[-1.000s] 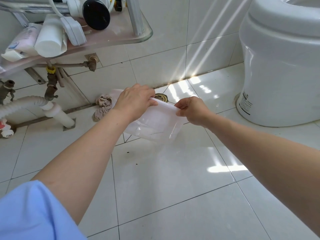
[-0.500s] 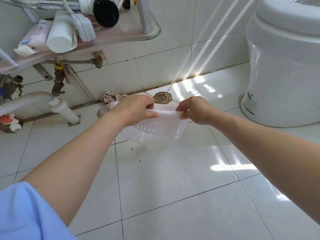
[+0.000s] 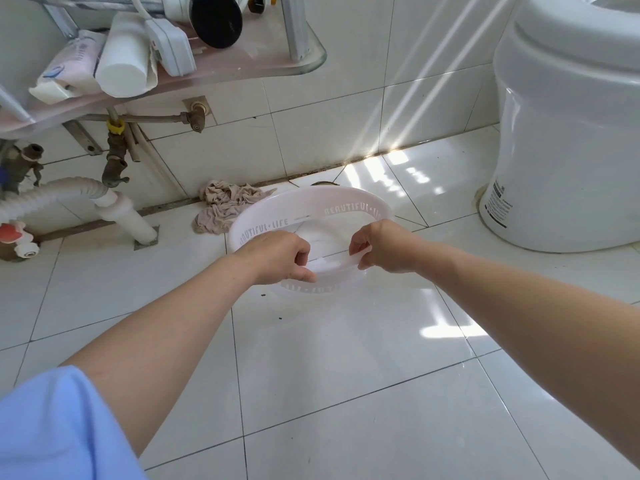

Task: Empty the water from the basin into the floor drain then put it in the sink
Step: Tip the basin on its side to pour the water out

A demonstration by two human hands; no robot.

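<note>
A translucent white plastic basin [image 3: 346,211] with "BEAUTIFUL LIFE" lettering on its wall hangs just above the tiled floor, its mouth now facing up towards me. My left hand [image 3: 277,256] pinches the near rim on the left, and my right hand [image 3: 382,249] pinches the near rim on the right. The brass floor drain [image 3: 323,183] lies by the wall, almost wholly hidden behind the basin's far rim. No sink bowl is in view.
A white toilet [image 3: 561,133] stands at the right. A crumpled beige rag [image 3: 225,206] lies by the wall left of the basin. Brass valves and a white corrugated drain pipe [image 3: 69,194] sit at the left under a glass shelf [image 3: 242,69] holding toiletries.
The basin has swung back from tipped over the drain to nearly level with its mouth up, and both hands have drawn it towards me and slightly lower in view.
</note>
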